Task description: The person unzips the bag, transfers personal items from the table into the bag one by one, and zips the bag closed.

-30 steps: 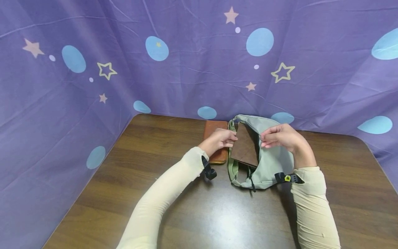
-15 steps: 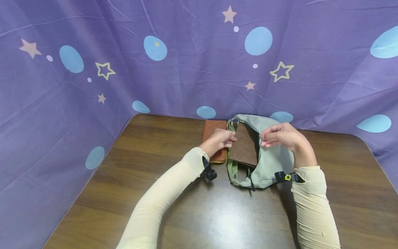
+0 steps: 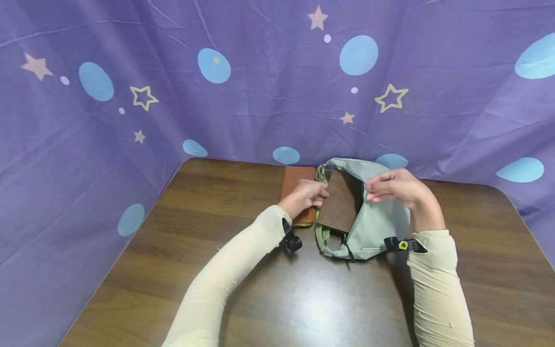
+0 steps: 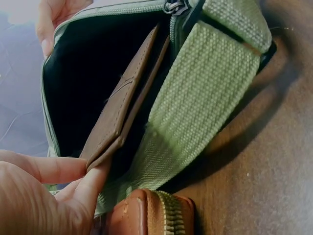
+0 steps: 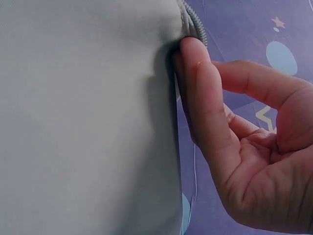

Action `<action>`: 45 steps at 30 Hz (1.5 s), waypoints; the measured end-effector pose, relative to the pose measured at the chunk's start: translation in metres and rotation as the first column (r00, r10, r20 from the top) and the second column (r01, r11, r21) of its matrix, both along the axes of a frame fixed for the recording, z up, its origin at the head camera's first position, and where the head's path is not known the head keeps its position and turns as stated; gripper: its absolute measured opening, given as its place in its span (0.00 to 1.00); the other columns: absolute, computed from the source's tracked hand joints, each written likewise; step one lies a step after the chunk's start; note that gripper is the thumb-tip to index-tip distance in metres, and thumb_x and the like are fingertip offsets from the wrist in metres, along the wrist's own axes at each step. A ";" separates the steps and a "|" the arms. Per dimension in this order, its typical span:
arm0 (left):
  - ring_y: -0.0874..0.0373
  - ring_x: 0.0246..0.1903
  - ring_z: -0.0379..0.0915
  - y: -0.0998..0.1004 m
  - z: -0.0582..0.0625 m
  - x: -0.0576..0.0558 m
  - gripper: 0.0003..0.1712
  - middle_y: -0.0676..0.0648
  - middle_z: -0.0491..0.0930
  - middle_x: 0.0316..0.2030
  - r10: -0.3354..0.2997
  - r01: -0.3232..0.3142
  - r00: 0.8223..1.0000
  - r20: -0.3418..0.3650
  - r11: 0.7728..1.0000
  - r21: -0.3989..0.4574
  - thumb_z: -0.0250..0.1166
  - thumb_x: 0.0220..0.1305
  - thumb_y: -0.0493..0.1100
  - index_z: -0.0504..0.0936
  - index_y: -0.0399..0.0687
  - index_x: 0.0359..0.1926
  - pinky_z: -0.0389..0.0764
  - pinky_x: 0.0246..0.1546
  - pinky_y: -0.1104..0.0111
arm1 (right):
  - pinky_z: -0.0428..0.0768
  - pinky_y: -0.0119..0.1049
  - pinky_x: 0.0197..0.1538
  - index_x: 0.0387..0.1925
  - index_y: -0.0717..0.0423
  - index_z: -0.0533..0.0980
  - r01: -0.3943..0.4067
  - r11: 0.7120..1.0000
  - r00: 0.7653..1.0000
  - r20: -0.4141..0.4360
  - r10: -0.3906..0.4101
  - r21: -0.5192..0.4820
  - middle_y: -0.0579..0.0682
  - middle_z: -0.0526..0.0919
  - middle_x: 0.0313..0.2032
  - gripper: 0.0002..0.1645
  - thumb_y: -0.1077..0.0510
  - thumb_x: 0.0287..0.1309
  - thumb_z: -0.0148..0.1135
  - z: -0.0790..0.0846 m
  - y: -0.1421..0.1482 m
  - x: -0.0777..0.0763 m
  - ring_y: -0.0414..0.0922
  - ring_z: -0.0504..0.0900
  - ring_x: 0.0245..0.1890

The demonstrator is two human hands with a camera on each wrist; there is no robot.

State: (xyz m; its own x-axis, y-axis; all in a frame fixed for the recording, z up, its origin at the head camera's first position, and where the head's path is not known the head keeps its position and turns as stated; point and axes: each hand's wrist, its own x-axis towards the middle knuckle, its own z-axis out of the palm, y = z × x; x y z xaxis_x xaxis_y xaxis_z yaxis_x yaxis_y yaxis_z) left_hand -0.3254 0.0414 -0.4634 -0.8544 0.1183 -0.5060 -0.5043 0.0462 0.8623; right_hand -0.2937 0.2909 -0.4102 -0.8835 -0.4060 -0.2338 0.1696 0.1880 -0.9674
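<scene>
A pale green bag lies on the table with its zipped mouth spread wide. My left hand pinches the edge of a brown leather wallet, which sits at a slant partly within the bag's mouth. In the left wrist view the wallet looks folded, with stitched edges, beside the bag's woven strap. My right hand pinches the zipper edge of the opening and holds it away. In the right wrist view, thumb and fingers meet at that edge. The bag's dark inside is hard to make out.
An orange-brown zipped wallet lies under and beside my left hand, left of the bag. The wooden table ends at the back against a purple curtain with stars and blue spots.
My right hand has drawn the bag's edge slightly to the right, widening the mouth. The brown wallet shifts only slightly, and the left hand keeps its pinch. The head view tilts a little.
</scene>
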 end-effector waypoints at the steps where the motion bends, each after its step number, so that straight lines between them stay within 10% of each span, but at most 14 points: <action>1: 0.57 0.30 0.78 0.000 0.000 0.000 0.31 0.42 0.87 0.40 -0.007 0.007 1.000 0.004 1.000 -0.005 0.61 0.61 0.22 0.78 0.41 0.65 0.84 0.30 0.71 | 0.88 0.30 0.41 0.39 0.58 0.83 0.000 1.000 1.000 -0.002 0.000 -0.002 0.45 0.90 0.29 0.09 0.69 0.69 0.58 0.000 0.000 0.000 0.38 0.89 0.32; 6: 0.45 0.64 0.75 -0.001 0.002 0.000 0.30 0.34 0.76 0.64 -0.099 0.099 0.995 0.032 0.995 -0.008 0.60 0.66 0.25 0.75 0.41 0.69 0.78 0.65 0.57 | 0.88 0.30 0.40 0.35 0.54 0.83 0.002 1.000 1.000 -0.006 -0.002 -0.028 0.45 0.90 0.29 0.13 0.70 0.69 0.57 0.000 0.001 0.000 0.38 0.89 0.32; 18: 0.43 0.61 0.78 -0.009 0.012 -0.005 0.28 0.35 0.80 0.61 -0.185 0.184 0.980 0.068 0.983 0.017 0.62 0.66 0.25 0.75 0.37 0.67 0.81 0.62 0.58 | 0.88 0.30 0.39 0.34 0.53 0.85 -0.018 0.997 1.000 0.003 0.019 -0.079 0.46 0.90 0.29 0.16 0.72 0.69 0.56 0.000 0.004 0.000 0.39 0.90 0.32; 21: 0.44 0.54 0.83 -0.006 -0.015 -0.028 0.27 0.35 0.84 0.55 -0.168 0.163 0.983 0.079 0.984 0.076 0.68 0.60 0.24 0.80 0.38 0.61 0.86 0.55 0.58 | 0.88 0.30 0.40 0.34 0.52 0.85 -0.026 0.996 1.000 0.000 0.026 -0.087 0.46 0.90 0.30 0.17 0.72 0.69 0.55 0.000 0.005 0.000 0.39 0.90 0.32; 27: 0.42 0.52 0.83 0.012 -0.136 -0.111 0.32 0.37 0.83 0.56 -0.177 0.166 0.978 0.113 0.982 0.095 0.69 0.59 0.26 0.78 0.46 0.65 0.87 0.52 0.52 | 0.88 0.30 0.39 0.34 0.53 0.84 -0.003 0.997 1.000 0.006 0.004 -0.081 0.47 0.90 0.28 0.15 0.71 0.69 0.56 -0.001 0.005 0.000 0.39 0.90 0.31; 30: 0.45 0.45 0.85 0.012 -0.161 -0.126 0.32 0.40 0.86 0.50 -0.228 0.206 0.966 0.123 0.965 0.164 0.73 0.54 0.26 0.82 0.48 0.60 0.89 0.45 0.53 | 0.88 0.30 0.40 0.34 0.53 0.84 -0.004 0.997 1.000 0.012 0.005 -0.080 0.47 0.90 0.28 0.15 0.71 0.70 0.55 -0.001 0.004 0.000 0.39 0.90 0.31; 32: 0.46 0.43 0.86 0.012 -0.150 -0.116 0.31 0.40 0.87 0.47 -0.238 0.214 0.964 0.115 0.958 0.190 0.74 0.53 0.26 0.82 0.47 0.58 0.90 0.43 0.55 | 0.88 0.30 0.40 0.34 0.53 0.84 -0.004 0.997 1.000 0.018 0.005 -0.083 0.47 0.90 0.28 0.16 0.70 0.70 0.55 -0.001 0.004 0.000 0.39 0.90 0.32; 39: 0.40 0.58 0.79 0.022 -0.020 -0.012 0.29 0.35 0.80 0.60 -0.152 0.146 0.985 0.088 0.987 0.069 0.61 0.67 0.24 0.73 0.37 0.68 0.82 0.61 0.54 | 0.88 0.29 0.41 0.34 0.52 0.84 0.011 0.997 0.999 0.045 -0.008 -0.075 0.47 0.90 0.28 0.15 0.69 0.71 0.55 -0.001 0.003 -0.002 0.39 0.89 0.32; 45: 0.46 0.42 0.85 0.026 -0.100 -0.075 0.27 0.40 0.86 0.45 -0.243 0.222 0.963 0.119 0.961 0.164 0.73 0.53 0.25 0.82 0.43 0.55 0.90 0.42 0.57 | 0.88 0.29 0.42 0.36 0.52 0.83 0.011 0.999 0.999 0.052 -0.008 -0.050 0.45 0.90 0.29 0.14 0.68 0.72 0.54 0.000 0.001 -0.003 0.38 0.89 0.33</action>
State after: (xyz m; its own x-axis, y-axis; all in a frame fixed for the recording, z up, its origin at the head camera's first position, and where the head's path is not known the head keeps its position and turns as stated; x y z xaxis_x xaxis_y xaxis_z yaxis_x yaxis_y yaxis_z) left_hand -0.4006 0.0675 -0.5636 -0.7183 0.3879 -0.5776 -0.6080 0.0537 0.7921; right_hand -0.2967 0.2923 -0.4106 -0.8745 -0.4103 -0.2588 0.2213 0.1373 -0.9655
